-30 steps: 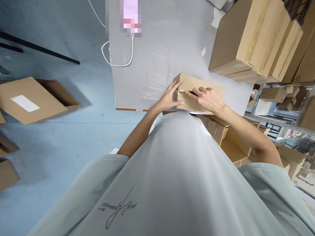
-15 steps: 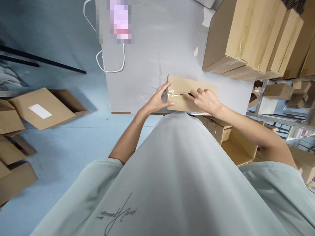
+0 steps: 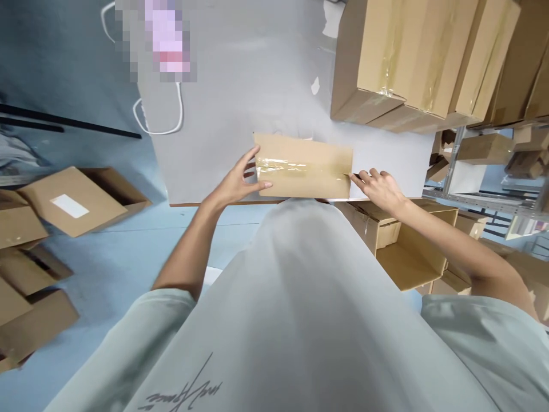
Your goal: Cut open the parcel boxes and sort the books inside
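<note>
A small taped cardboard box (image 3: 304, 184) lies at the front edge of the grey table (image 3: 240, 74), a strip of shiny tape running along its top. My left hand (image 3: 240, 178) is at the box's left end, fingers and thumb spread around it. At the right end, my right hand (image 3: 375, 186) is closed around a thin dark tool (image 3: 355, 177), mostly hidden by the fingers, at the end of the tape seam. What kind of tool it is cannot be made out.
Large taped boxes (image 3: 403, 57) stand on the table at the back right. A white cable (image 3: 180, 111) lies at the left. Open boxes (image 3: 77, 200) rest on the floor at left, another open box (image 3: 412, 252) below the table at right, beside a metal shelf (image 3: 454, 160).
My right hand has moved rightward along the tape, from the middle of the box to its right end. The view has shifted, and my left hand stays at the left end.
</note>
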`<action>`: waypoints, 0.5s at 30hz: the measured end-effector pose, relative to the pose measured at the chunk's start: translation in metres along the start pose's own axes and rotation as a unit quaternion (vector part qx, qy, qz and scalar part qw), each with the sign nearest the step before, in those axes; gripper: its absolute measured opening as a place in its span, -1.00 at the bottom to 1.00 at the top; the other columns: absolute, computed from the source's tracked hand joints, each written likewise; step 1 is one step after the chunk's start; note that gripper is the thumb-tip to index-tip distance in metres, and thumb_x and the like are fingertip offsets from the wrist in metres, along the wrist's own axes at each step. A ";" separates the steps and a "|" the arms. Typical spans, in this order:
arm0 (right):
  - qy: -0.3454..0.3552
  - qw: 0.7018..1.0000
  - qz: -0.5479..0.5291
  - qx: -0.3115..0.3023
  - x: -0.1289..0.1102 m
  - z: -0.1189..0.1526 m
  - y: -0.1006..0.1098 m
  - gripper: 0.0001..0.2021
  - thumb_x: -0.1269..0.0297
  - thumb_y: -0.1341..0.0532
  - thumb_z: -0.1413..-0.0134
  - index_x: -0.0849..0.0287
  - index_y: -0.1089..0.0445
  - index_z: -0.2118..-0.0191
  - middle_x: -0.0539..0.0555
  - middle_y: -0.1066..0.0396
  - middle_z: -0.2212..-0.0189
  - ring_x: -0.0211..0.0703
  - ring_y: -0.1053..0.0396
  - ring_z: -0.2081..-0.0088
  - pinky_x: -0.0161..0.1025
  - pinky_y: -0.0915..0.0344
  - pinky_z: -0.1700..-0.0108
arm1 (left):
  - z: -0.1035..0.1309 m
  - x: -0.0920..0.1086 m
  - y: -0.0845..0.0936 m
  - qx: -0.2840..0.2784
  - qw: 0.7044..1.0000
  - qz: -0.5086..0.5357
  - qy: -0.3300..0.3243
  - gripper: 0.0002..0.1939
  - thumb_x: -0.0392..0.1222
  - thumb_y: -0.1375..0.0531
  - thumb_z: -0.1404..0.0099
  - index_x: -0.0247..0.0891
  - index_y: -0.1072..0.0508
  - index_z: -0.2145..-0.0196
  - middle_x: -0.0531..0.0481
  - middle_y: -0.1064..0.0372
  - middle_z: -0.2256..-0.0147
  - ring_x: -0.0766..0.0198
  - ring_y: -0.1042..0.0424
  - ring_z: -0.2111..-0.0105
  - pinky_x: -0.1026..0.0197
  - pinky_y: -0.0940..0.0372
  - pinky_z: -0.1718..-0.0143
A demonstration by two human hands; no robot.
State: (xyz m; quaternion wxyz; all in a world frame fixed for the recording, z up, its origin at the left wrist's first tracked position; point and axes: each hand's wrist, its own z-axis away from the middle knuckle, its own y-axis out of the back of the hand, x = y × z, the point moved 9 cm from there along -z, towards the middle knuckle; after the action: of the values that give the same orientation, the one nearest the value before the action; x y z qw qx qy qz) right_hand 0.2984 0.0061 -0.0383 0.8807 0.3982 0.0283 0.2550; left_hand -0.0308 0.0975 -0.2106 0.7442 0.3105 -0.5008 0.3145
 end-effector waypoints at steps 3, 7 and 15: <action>-0.027 0.998 -0.035 0.036 0.038 0.023 -0.027 -0.32 0.58 0.02 -0.49 0.09 -0.29 -0.60 0.33 -0.60 -0.14 0.16 -0.49 -0.06 -0.04 -0.30 0.06 | 0.001 0.002 0.000 0.020 0.999 0.013 0.021 0.42 0.56 -0.58 -0.04 0.10 -0.12 -0.67 -0.28 -0.02 -0.66 -0.44 -0.30 -0.53 -0.49 -0.33 -0.49; -0.132 0.983 -0.114 0.055 0.105 0.046 -0.075 -0.44 0.47 -0.07 -0.49 0.11 -0.47 -0.47 0.36 -0.64 -0.04 0.14 -0.52 0.09 -0.03 -0.31 0.10 | 0.006 -0.007 0.010 0.033 0.998 0.010 0.058 0.43 0.55 -0.60 0.02 0.23 -0.13 -0.66 -0.20 -0.11 -0.63 -0.42 -0.42 -0.45 -0.55 -0.38 -0.44; -0.309 0.690 -0.639 0.145 0.086 -0.029 -0.173 -0.52 -0.06 -0.44 -0.24 0.22 -0.58 -0.08 0.05 -0.58 0.33 -0.06 -0.44 0.27 -0.18 -0.36 0.18 | 0.032 -0.029 0.065 0.058 0.989 -0.038 0.130 0.43 0.55 -0.59 0.02 0.23 -0.10 -0.65 -0.13 -0.15 -0.63 -0.37 -0.44 -0.44 -0.58 -0.44 -0.36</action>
State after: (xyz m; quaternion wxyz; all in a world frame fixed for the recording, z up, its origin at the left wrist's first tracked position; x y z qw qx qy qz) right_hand 0.4398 -0.0294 -0.1688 0.7214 0.4629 0.0386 -0.5137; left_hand -0.1073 0.1077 -0.2189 0.7955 0.3282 -0.3682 0.3521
